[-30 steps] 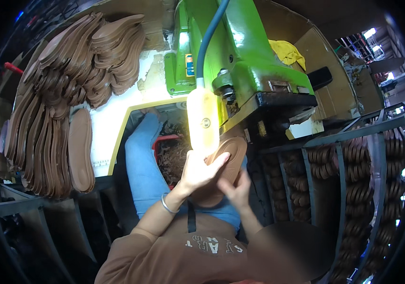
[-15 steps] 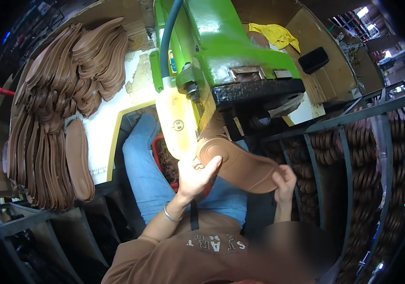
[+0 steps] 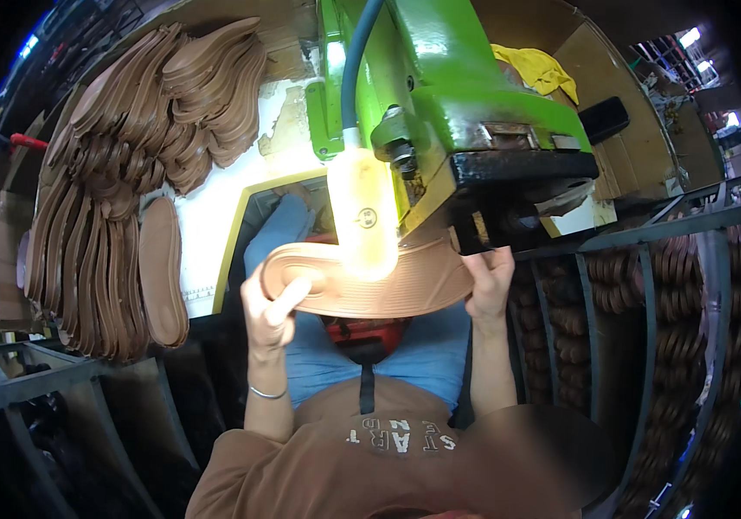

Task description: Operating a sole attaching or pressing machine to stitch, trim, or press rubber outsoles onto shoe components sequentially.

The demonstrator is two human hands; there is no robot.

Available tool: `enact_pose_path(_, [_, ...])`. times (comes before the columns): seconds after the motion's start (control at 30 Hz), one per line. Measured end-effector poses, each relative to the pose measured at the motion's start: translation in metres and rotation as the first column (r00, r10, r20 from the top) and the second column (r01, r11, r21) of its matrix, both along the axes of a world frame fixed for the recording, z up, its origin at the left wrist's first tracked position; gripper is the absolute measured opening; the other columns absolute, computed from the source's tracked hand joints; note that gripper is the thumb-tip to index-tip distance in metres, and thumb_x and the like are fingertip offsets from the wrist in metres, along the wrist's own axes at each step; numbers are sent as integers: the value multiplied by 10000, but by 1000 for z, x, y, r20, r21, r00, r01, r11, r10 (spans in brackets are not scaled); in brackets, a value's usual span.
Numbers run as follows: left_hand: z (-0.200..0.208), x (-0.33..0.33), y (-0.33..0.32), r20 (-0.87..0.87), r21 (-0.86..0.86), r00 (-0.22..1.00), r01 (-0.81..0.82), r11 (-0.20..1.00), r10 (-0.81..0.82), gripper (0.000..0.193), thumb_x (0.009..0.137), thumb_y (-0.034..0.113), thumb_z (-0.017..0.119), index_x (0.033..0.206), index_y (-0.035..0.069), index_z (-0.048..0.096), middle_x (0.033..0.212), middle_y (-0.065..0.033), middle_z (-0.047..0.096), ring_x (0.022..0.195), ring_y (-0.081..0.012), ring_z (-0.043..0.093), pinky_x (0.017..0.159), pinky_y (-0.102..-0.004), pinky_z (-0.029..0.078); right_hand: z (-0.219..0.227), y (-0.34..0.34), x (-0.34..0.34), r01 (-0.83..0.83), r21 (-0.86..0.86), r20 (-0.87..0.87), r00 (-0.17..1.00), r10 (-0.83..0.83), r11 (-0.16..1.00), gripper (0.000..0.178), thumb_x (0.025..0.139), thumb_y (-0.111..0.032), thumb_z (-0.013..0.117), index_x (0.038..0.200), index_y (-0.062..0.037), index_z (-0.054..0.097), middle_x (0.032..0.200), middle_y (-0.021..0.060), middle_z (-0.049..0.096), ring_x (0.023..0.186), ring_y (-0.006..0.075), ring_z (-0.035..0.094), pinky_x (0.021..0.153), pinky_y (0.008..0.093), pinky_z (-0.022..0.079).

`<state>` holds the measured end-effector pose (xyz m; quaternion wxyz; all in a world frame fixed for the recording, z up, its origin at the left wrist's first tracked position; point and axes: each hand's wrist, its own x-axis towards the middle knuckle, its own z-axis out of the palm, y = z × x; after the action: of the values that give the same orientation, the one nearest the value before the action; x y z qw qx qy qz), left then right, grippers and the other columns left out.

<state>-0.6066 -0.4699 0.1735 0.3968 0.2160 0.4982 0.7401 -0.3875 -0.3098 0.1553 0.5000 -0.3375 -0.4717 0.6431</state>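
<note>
I hold a brown shoe sole (image 3: 426,281) crosswise above my lap, just in front of the green machine's black head (image 3: 517,173). Its ridged face with a rounded outline at one end is turned up toward me. My left hand (image 3: 268,313) grips the left end, thumb lying on that outline. The right end is pinched between thumb and fingers of my right hand (image 3: 489,281), close below the machine head. A glowing lamp (image 3: 365,216) on a blue-grey hose covers part of the sole's middle.
Stacked brown soles (image 3: 89,251) fill the left of the white table, with a single sole (image 3: 163,272) beside them. A red basket (image 3: 362,330) sits between my knees. Metal racks (image 3: 621,303) with more soles stand right. A yellow cloth (image 3: 539,71) and black box (image 3: 604,118) lie behind the machine.
The sole has swung from a slant at the machine to nearly level across my lap. My left hand moved left to its end; my right hand rose toward the machine head.
</note>
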Motion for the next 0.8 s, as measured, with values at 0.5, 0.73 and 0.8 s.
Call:
enact_pose_path(0.5, [-39, 70, 31, 23, -50, 976, 216, 975, -216, 347, 769, -11, 670, 1090, -57, 547, 980, -102, 625, 891, -159, 617, 764, -291, 529, -10, -23, 16, 267, -137, -201, 935, -291, 954, 424, 926, -87, 513, 1312, 22, 374, 1266, 96, 495, 1155, 170, 472, 1004, 323, 346])
enact_pose_path(0.73, [-23, 31, 17, -714, -202, 700, -194, 960, -9, 465, 783, 148, 694, 1179, -21, 517, 1175, -153, 541, 1075, -276, 537, 939, -369, 414, 4, 59, 49, 321, -20, -145, 936, -320, 947, 407, 939, -168, 516, 1276, 30, 405, 1237, 105, 506, 1107, 185, 503, 950, 324, 396])
enact_pose_path(0.8, [-44, -32, -16, -994, -50, 109, -637, 769, 25, 535, 730, 121, 715, 1198, -15, 494, 1180, -194, 513, 1142, -354, 453, 1012, -437, 321, 6, 141, 81, 344, 16, -51, 938, -343, 939, 368, 940, -165, 515, 1238, 40, 447, 1165, 100, 554, 1041, 184, 543, 901, 330, 433])
